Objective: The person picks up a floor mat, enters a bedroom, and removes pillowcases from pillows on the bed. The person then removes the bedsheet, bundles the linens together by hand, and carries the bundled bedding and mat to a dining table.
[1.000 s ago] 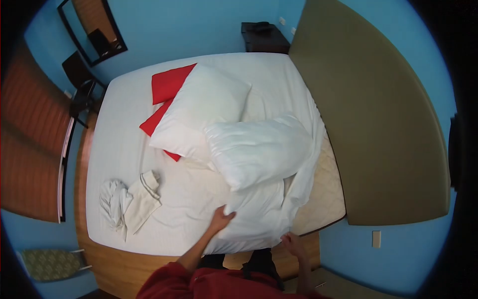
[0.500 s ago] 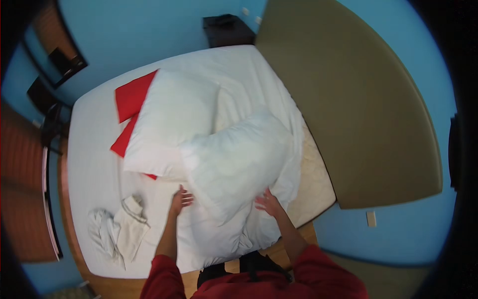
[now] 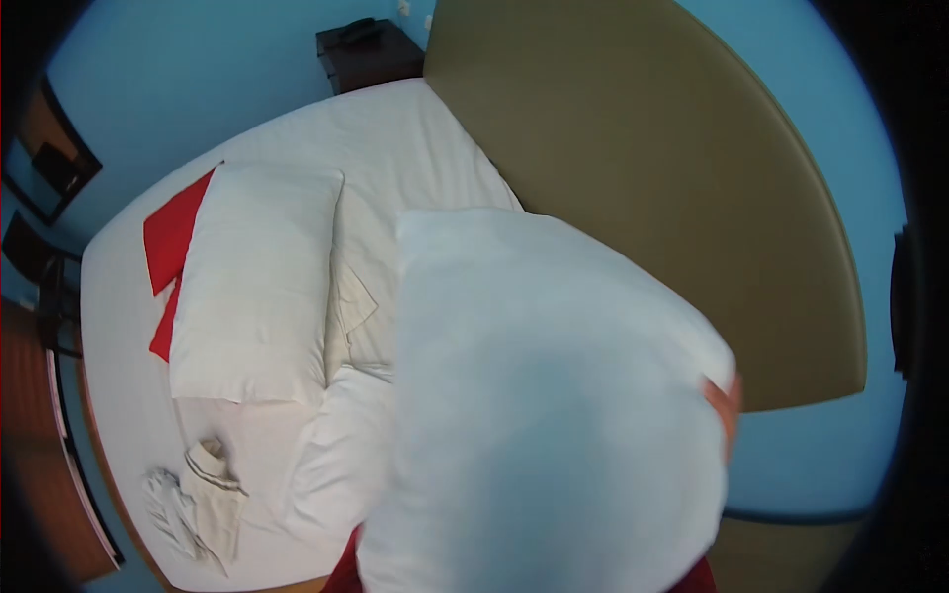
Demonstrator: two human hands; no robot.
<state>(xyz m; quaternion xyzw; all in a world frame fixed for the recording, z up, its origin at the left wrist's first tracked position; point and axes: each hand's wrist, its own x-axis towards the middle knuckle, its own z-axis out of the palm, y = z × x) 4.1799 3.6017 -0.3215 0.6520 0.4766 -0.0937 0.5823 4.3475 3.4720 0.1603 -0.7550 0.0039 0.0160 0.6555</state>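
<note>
White, smooth cloth covered the plump pillow [image 3: 554, 376] held up in front of the person's body, close to the camera; its left side ran fairly straight, while its right side swelled into a rounded curve, with a bluish shade across the middle. The right hand [image 3: 729, 407], slightly blurred, clasped that curved edge, its fingers bent onto the near face. The left hand was out of sight, so one could not tell whether it was spread or gripping; a red sleeve [image 3: 344, 570] showed at the pillow's lower left. On the bed [image 3: 376, 124], a flatter, oblong white pillow [image 3: 257, 287] lay across vivid red fabric [image 3: 178, 229] that jutted out on the left. Near it were a thin cream flap [image 3: 358, 299] and a bunched white cover [image 3: 341, 445], rumpled into soft folds. Farther left, a crumpled white cloth [image 3: 170, 509] lay against a thicker cream cloth [image 3: 215, 512]. Beyond stood the broad olive headboard [image 3: 633, 148], faintly glossy with an arched edge, and a boxy dark nightstand [image 3: 374, 67].
</note>
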